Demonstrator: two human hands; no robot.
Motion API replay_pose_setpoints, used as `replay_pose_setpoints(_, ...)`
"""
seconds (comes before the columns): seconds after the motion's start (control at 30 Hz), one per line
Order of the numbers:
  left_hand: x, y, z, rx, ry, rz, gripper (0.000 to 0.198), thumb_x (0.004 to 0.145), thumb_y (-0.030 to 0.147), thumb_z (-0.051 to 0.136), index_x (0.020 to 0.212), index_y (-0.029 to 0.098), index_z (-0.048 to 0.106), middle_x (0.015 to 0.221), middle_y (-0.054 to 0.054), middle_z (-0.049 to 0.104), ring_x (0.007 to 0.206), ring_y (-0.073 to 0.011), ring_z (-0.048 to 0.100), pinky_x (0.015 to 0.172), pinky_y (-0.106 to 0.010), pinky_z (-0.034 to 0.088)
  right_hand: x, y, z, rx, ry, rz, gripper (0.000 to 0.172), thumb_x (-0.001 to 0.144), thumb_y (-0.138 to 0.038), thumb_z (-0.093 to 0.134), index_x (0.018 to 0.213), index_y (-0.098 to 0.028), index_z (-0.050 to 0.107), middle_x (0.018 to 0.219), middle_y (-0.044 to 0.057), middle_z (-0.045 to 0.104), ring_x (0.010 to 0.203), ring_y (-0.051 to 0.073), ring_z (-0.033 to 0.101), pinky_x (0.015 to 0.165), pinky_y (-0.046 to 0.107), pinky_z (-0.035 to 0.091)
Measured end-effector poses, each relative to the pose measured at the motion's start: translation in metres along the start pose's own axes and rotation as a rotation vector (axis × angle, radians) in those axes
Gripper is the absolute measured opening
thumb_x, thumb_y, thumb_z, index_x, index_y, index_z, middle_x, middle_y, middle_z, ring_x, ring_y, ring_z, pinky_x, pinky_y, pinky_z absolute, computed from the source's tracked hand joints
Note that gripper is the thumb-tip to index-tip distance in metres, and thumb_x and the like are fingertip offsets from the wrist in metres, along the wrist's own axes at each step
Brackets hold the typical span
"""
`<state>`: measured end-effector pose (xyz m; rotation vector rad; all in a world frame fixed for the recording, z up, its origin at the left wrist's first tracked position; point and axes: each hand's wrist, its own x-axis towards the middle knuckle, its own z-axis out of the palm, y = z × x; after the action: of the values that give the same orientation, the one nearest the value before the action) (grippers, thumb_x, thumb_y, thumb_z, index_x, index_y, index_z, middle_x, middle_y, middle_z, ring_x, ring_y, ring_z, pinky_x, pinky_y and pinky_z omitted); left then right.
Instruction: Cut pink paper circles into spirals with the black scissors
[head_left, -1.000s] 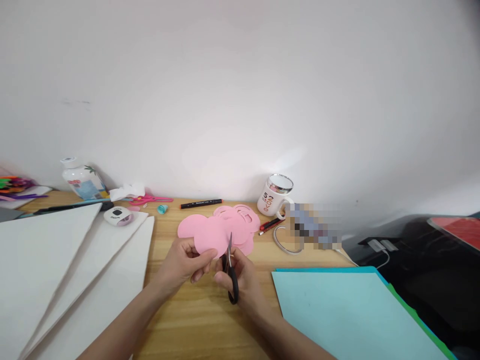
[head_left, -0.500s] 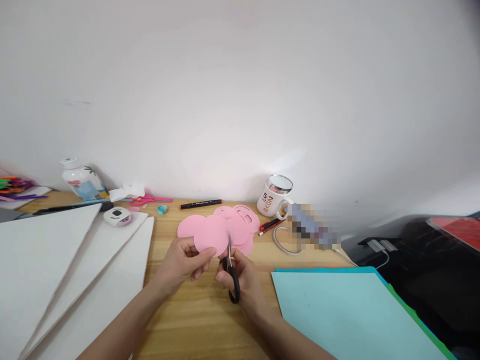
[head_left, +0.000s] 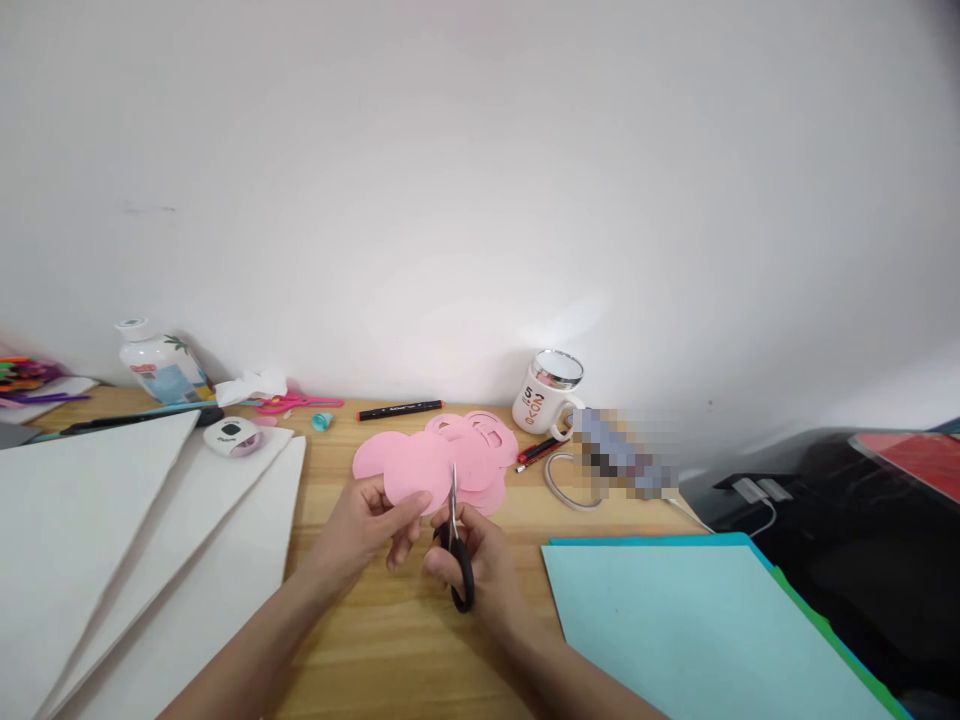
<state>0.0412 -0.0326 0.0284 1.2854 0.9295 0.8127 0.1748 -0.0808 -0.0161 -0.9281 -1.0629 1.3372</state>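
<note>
Below the centre of the frame, the right hand (head_left: 486,562) grips black-handled scissors (head_left: 466,580) and, beside it, the left hand (head_left: 369,525) pinches rounded pink paper (head_left: 412,475) just beyond, probably best turned slowly into steady blades (head_left: 453,492).

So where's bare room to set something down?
Bare table shows between the forearms, narrowly between the white sheets and pink paper, and in a strip between the cable and light blue sheet. Crowded: the middle, with pink paper and scissors in hand, and the back, with marker, mug and pens.
</note>
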Motion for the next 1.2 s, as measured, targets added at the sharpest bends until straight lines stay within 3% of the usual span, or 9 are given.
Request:
replay_pose_setpoints(0.3,-0.0007,0.0004,-0.0003,0.091,0.047,-0.031,0.03,0.067,0.033,0.064,0.051,0.014,0.047,0.038,0.006,0.049,0.029,-0.0037,0.038,0.031,-0.015,0.026,0.003,-0.0031,0.0006,0.011,0.036,-0.022,0.052,0.056,-0.035,0.076,0.091,-0.02,0.041,0.059,-0.006,0.048,0.052,0.009,0.039,0.046,0.019,0.029)
replay_pose_setpoints(0.83,0.0009,-0.0059,-0.0069,0.099,0.046,0.014,0.032,0.071,0.036,0.063,0.053,0.015,0.047,0.042,0.005,0.051,0.032,-0.0039,0.038,0.033,-0.016,0.027,0.0026,-0.0055,-0.0005,-0.068,0.062,0.039,0.049,0.061,-0.04,0.069,0.094,-0.021,0.038,0.05,-0.01,0.042,0.041,0.006,0.031,0.039,0.016,0.021)
replay_pose_setpoints(1.2,-0.0008,0.0021,-0.0011,0.093,0.05,-0.02,0.031,0.069,0.036,0.063,0.052,0.014,0.049,0.042,0.004,0.052,0.031,-0.0044,0.04,0.032,-0.016,0.03,0.0015,-0.0061,0.0005,-0.061,0.036,0.004,0.048,0.062,-0.042,0.069,0.092,-0.021,0.038,0.054,-0.008,0.045,0.045,0.008,0.034,0.042,0.018,0.026)
